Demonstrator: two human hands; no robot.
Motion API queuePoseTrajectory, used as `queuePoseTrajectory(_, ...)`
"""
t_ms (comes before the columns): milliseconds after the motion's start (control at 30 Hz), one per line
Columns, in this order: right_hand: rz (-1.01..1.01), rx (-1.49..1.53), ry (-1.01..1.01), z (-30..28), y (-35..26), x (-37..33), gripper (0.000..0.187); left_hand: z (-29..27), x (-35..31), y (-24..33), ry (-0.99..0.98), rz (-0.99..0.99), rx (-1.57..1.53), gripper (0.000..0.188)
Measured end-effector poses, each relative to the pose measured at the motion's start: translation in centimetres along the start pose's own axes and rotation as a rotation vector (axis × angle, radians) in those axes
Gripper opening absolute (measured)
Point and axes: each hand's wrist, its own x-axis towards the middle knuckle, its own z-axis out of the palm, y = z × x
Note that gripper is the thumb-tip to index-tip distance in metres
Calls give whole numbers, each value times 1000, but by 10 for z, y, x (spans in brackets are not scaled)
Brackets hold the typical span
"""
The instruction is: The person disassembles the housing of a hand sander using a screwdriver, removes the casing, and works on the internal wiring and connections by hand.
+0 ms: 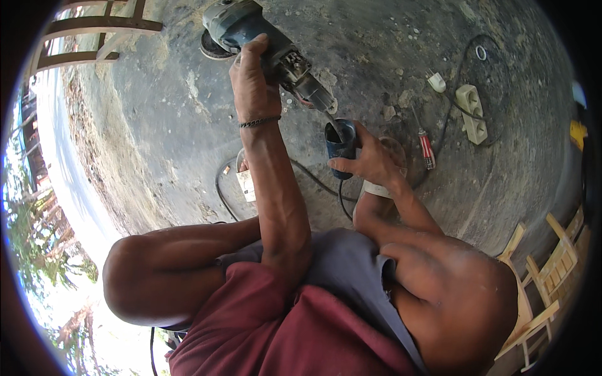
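The grinder [258,37] sits ahead and left of the cover [340,149], both before the person [326,326]. Over on the right, a screwdriver [427,151] lies on the floor [182,125], left of the power strip [467,100].

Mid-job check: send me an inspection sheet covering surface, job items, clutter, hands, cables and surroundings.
Surface: grey floor, worn and stained.
Job items: power tool, raised; dark sleeve apart from its body, a thin grey link entering the sleeve's mouth.
Clutter: screwdriver with red-and-white handle; white ring.
Hands: left hand grips the tool; right hand holds the sleeve.
Cables: black cable below the sleeve; white plug lies beside the power strip, not in it.
Surroundings: wooden frame upper left; wooden furniture lower right.
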Motion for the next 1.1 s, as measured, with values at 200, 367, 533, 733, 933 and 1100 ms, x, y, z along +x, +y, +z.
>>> queuePoseTrajectory(200,-82,200,56,11,16,-24,95,8,-12,10,-88,4,-192,66)
queuePoseTrajectory(367,-38,209,-121,8,14,-40,95,-4,-14,17,-256,-43,-499,73)
queuePoseTrajectory(533,100,205,-217,10,-4,-41,88,1,-27,37,-269,53,-398,77)
queuePoseTrajectory(733,125,214,-149,13,18,-51,98,10,-38,52,-287,127,-277,77)
queuePoseTrajectory(933,166,311,-156,19,33,-53,101,13,-51,63,-267,193,-50,62)
queuePoseTrajectory(1100,184,344,-148,18,27,-56,102,16,-54,63,-279,211,-62,60)
